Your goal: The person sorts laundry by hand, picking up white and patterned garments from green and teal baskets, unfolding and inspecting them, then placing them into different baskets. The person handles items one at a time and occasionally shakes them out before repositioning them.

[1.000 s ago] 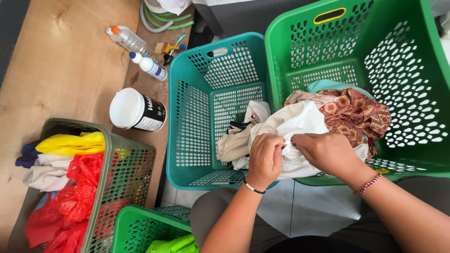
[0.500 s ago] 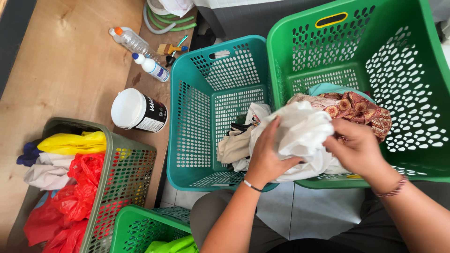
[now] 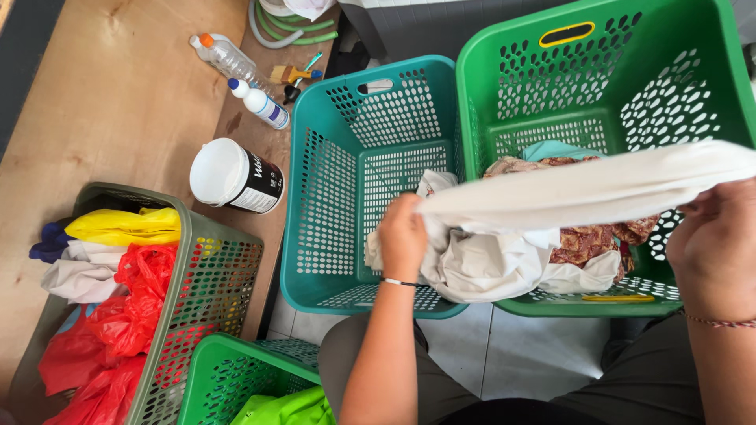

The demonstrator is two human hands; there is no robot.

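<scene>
So both hands are busy with one white cloth, pulled out flat between them. Left hand has its grip pinched shut on one end, right hand is closed on the other end. The cloth hangs over the two baskets, teal basket under the left grip, big green basket under the right one.

What could go wrong imo: the loose lower part droops just below the left grip onto the pile of pale clothes, so it could drag one along or snag on a basket rim. A weak pinch and that end drops back onto the heap.

Packaging-wise, further left of the left grip: a round white tub with a black label, lying on the wooden floor. Beyond it, a white squeeze bottle with a blue cap and a clear bottle with an orange cap. Yellow and red bags sit in the grey-green basket far left.
</scene>
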